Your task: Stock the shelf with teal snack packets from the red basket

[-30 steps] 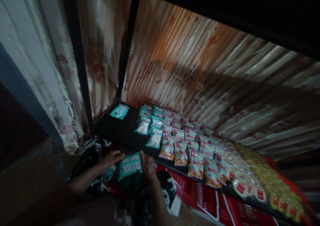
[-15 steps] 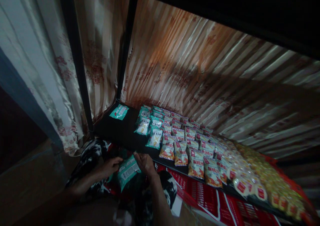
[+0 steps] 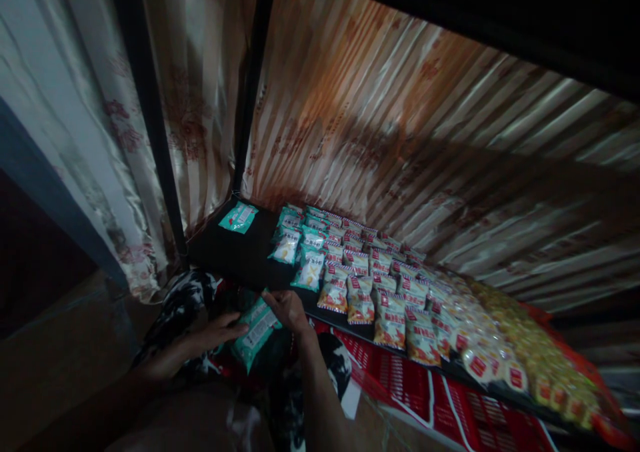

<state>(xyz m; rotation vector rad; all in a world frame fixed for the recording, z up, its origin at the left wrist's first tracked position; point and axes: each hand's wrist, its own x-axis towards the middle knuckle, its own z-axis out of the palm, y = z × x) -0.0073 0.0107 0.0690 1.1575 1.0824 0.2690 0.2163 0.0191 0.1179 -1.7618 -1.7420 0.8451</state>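
Note:
A green snack packet (image 3: 257, 329), its printed label side up, is held above my lap. My right hand (image 3: 286, 309) pinches its upper right corner. At the packet's left edge lies my left hand (image 3: 223, 330), its fingers stretched out against the wrapper. On the black shelf (image 3: 227, 252) past my knees, one green packet (image 3: 239, 217) lies alone at the far left. Green and white packets (image 3: 310, 265) are lined up in two overlapping columns, beside rows of red and white packets (image 3: 390, 319).
Round white packets (image 3: 477, 362) and yellow packets (image 3: 545, 372) fill the shelf's right part, edged by red netting. Red crates (image 3: 415, 392) stand under the front edge. Dark posts (image 3: 150, 105) and a patterned curtain (image 3: 350, 105) enclose the shelf's left and back.
The fingers of my left hand have straightened along the packet's left side. My right hand and the packet's corner have risen slightly in view. The camera has shifted a little.

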